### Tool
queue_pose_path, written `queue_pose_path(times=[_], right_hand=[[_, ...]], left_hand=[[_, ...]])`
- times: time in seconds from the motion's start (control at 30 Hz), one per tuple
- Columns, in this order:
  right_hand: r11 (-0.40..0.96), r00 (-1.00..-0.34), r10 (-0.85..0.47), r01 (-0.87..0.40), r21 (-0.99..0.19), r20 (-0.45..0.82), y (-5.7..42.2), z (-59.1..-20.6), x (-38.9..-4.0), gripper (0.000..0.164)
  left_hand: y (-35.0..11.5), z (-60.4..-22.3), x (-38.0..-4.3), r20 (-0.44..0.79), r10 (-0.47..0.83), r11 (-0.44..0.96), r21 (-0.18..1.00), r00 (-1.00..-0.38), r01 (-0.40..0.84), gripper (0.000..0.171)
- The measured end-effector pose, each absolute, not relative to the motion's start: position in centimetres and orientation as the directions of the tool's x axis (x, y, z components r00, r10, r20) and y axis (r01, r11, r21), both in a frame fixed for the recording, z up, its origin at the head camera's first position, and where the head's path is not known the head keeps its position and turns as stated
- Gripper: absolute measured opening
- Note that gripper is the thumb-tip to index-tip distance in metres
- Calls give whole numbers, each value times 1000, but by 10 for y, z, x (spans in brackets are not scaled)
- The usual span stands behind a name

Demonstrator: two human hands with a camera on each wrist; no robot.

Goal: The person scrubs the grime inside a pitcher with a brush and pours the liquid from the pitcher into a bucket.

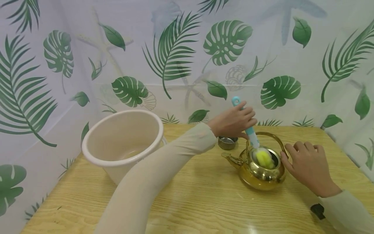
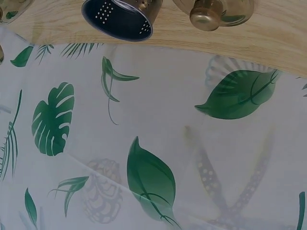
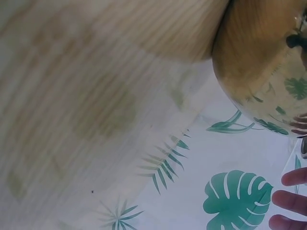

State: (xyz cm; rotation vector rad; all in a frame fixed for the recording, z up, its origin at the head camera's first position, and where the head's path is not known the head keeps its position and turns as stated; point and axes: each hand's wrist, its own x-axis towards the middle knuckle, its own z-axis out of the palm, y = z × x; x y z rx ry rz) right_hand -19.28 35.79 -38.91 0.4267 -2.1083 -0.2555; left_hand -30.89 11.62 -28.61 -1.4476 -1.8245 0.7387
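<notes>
Watching remote. Kettle [image 1: 261, 180] upright on the table [image 1: 198, 198], toward the right edge. Left hand [image 1: 235, 120] has fingers wrapped round the blue brush [image 1: 251, 134], its yellow head [image 1: 264, 158] down in the open mouth. Right hand [image 1: 311, 167] looks to pinch the kettle's handle [image 1: 274, 136] between thumb and index; the other fingertips hang loose.

Status, my read: mouth uncovered, inside scrub underway; head is blurred. Can't see how clean it is inside. Strainer [image 2: 120, 19] and a knobbed piece, probably the lid [image 2: 213, 14], lie off the kettle by the far edge. Left to do, I'd judge: finish scrubbing, refit both. Bucket [image 1: 117, 165] stands by the left edge; can't tell if it holds water.
</notes>
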Motion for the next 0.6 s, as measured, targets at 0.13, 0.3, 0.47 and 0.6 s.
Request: queue_pose_path(times=[0.13,0.3,0.47,0.6], right_hand=[[918,-498,-397,-204,341,771,358,-389,-193,57],[918,-506,-397,-204,341,766,357,-388,-192,57],[917,-518,-398,-206,341,757,358,-388,-191,57],[917,-517,-398,-208,340,758,359,-388,-191,58]], left_hand=[[115,-289,-309,205,968,252,-767,-146,590,62],[114,-292,-310,223,963,268,-767,-148,584,61],[115,-292,-310,219,967,254,-752,-133,608,60],[118,-289,-308,209,972,227,-734,-105,640,61]])
